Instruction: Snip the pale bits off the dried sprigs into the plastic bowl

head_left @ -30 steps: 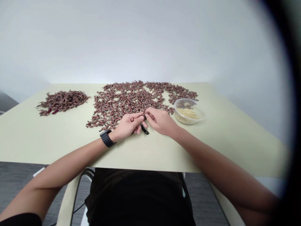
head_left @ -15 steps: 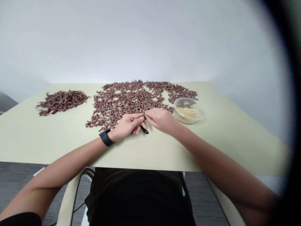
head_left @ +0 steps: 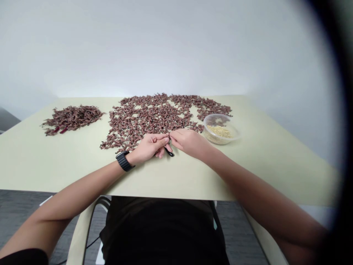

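My left hand, with a dark banded watch at its wrist, is closed in a pinch of thumb and forefinger. At those fingertips shows a small reddish-brown dried flower piece. My right hand meets it there from the right, its fingers pinched together at the same piece; their tips are partly hidden. Beneath the left fingers a black handle-like thing pokes out, the rest of it covered. Just beyond both hands spreads a wide layer of similar dried flower pieces.
A clear plastic bowl with yellow bits inside stands right of my right hand. Farther left lies a heap of dark dried flowers, two deep-red pieces at its front. The pale table meets a white wall behind.
My right hand has dipped slightly and its fingers have curled a little more. The left hand keeps its pinch in nearly the same spot.
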The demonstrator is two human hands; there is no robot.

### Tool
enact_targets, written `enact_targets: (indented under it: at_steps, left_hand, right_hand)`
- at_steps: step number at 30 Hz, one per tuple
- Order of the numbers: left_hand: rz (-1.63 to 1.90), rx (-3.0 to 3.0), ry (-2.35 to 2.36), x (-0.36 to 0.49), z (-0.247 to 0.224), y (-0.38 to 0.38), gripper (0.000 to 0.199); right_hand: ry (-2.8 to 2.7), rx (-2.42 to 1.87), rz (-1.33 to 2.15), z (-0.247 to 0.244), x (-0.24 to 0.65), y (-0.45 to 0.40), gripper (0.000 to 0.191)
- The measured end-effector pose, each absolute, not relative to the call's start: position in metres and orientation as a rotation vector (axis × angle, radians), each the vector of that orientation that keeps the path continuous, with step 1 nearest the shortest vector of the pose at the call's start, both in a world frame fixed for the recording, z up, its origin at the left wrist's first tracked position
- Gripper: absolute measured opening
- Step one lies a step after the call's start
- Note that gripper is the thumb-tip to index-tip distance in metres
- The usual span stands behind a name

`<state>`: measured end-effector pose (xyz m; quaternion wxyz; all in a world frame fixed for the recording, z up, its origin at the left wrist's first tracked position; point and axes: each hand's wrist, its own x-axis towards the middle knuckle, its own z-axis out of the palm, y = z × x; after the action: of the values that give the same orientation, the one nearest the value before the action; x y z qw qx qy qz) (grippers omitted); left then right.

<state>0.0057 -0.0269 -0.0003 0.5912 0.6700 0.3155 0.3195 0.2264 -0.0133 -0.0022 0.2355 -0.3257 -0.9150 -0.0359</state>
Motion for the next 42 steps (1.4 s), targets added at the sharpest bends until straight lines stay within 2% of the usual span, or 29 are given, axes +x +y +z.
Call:
enact_targets:
  at_steps: [3, 7, 14, 17, 20, 23, 26, 28, 31, 34, 37, 40, 42]
  left_hand:
    - [0.733, 1.608, 0.741, 0.006, 0.001, -0.029, 0.049]
    - [0.740, 1.748, 0.814, 0.006, 0.002, -0.031, 0.046]
    - [0.792, 2.040, 0.918, 0.004, 0.007, -0.034, 0.041]
    - [0.802, 2.101, 0.935, 0.003, 0.008, -0.033, 0.038]
    - [0.828, 1.988, 0.943, 0.003, 0.004, -0.030, 0.040]
    - [0.960, 1.799, 1.018, 0.003, -0.003, -0.022, 0.048]
    - [1.092, 1.642, 1.068, 0.000, -0.008, -0.011, 0.042]
    - [1.127, 1.571, 1.057, -0.004, -0.009, -0.003, 0.031]
    - [1.171, 1.497, 1.060, -0.010, -0.007, 0.005, 0.024]
    - [1.200, 1.459, 1.106, -0.015, -0.004, 0.008, 0.028]
    - [1.196, 1.456, 1.130, -0.018, -0.003, 0.008, 0.034]
    - [1.129, 1.456, 1.061, -0.018, -0.002, 0.006, 0.037]
    - [1.029, 1.441, 0.971, -0.017, -0.002, 0.003, 0.041]
  right_hand:
    - [-2.433, -0.930, 0.048, -0.001, 0.223, -0.016, 0.020]
    - [-2.198, -1.034, 0.413, 0.003, 0.217, -0.020, 0.023]
    - [-1.582, -1.044, 1.526, 0.007, 0.213, -0.018, 0.013]
    - [-1.452, -1.007, 1.725, 0.009, 0.214, -0.015, 0.012]
    - [-1.564, -1.052, 1.617, 0.007, 0.216, -0.013, 0.020]
    - [-1.937, -1.171, 1.046, 0.002, 0.217, -0.013, 0.037]
    - [-2.313, -1.271, 0.477, -0.007, 0.217, -0.020, 0.047]
    - [-2.491, -1.296, 0.266, -0.013, 0.214, -0.025, 0.043]
    - [-2.608, -1.280, 0.057, -0.016, 0.209, -0.031, 0.027]
    - [-2.510, -1.311, -0.034, -0.005, 0.211, -0.032, 0.024]
    - [-2.235, -1.306, -0.030, 0.014, 0.220, -0.030, 0.033]
    - [-1.900, -1.241, 0.252, 0.029, 0.228, -0.025, 0.045]
    - [-1.717, -1.185, 0.633, 0.030, 0.232, -0.019, 0.050]
